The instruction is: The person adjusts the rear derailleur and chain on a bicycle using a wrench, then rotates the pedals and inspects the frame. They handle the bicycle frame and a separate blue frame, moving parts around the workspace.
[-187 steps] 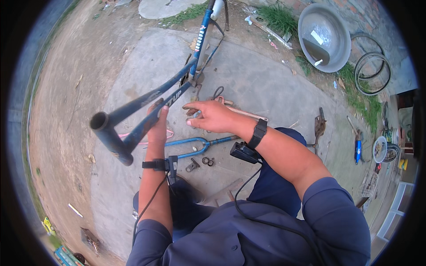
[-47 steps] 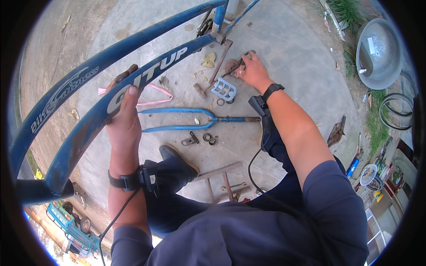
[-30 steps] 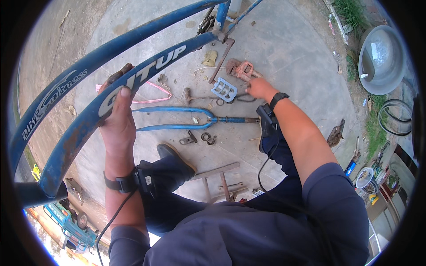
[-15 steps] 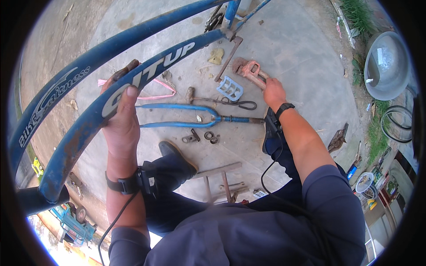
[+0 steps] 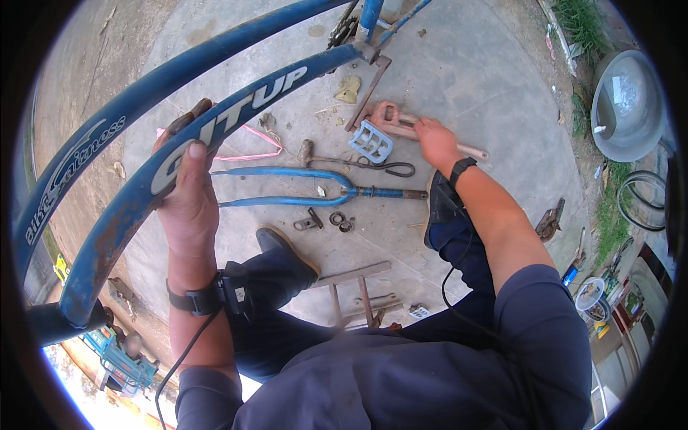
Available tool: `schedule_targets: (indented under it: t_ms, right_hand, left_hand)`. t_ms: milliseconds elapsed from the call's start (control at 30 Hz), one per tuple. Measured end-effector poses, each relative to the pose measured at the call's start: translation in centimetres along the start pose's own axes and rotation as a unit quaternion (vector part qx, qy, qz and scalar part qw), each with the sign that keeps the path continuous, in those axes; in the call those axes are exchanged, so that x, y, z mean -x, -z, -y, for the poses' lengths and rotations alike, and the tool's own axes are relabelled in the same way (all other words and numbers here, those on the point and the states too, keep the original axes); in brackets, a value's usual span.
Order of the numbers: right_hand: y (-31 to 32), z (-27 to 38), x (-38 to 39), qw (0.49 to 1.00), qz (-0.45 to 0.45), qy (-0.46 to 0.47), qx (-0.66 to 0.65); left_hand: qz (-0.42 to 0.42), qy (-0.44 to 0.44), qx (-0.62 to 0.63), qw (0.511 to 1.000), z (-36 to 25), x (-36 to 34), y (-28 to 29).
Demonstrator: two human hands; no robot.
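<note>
left hand [image 5: 188,204] wrapped around our blue bike frame [image 5: 215,132], upper left | right hand [image 5: 434,141] closed on rusty pipe wrench [image 5: 401,123], upper centre (heavy, stiff; grip its handle) | concrete floor [image 5: 494,79]

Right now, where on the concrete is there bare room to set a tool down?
Bare concrete lies beyond the pipe wrench, toward the metal basin. Crowded: around the blue fork, where the pedal, hammer and small rings lie, and by the shoe.
</note>
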State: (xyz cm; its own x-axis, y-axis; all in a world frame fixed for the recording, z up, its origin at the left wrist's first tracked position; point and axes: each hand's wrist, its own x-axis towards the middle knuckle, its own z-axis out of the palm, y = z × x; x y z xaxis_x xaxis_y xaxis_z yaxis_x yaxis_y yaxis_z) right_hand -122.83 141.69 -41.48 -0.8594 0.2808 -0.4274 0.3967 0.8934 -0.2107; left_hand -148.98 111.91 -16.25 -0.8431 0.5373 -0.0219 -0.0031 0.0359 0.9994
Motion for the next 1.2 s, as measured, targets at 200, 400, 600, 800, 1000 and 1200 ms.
schedule_targets:
  t_ms: [200,400,600,800,1000,1200]
  right_hand:
    - [0.4,2.6,-2.5,0.999,-0.02,0.043,-0.018]
    - [0.1,3.8,-3.0,0.999,-0.022,0.047,0.0]
    - [0.1,4.1,-2.4,0.999,-0.022,0.032,-0.002]
    - [4.5,3.2,-2.3,1.0,0.014,0.026,-0.009]
    - [12.3,2.6,-0.6,0.998,-0.012,0.051,-0.044]
    - [20.6,3.6,1.9,0.988,-0.101,0.098,-0.063]
  left_hand:
    - [0.007,-0.004,-0.011,1.0,0.0,0.2,-0.1]
    - [0.019,-0.015,-0.035,0.999,0.1,0.6,-0.5]
    - [0.015,-0.023,-0.041,0.999,0.1,1.1,-1.3]
    - [-0.005,-0.019,-0.001,1.0,-0.3,2.3,-3.1]
    - [-0.005,-0.004,-0.052,0.999,-0.5,3.9,-5.1]
    - [0.006,-0.072,-0.129,0.989,0.1,4.9,-6.3]
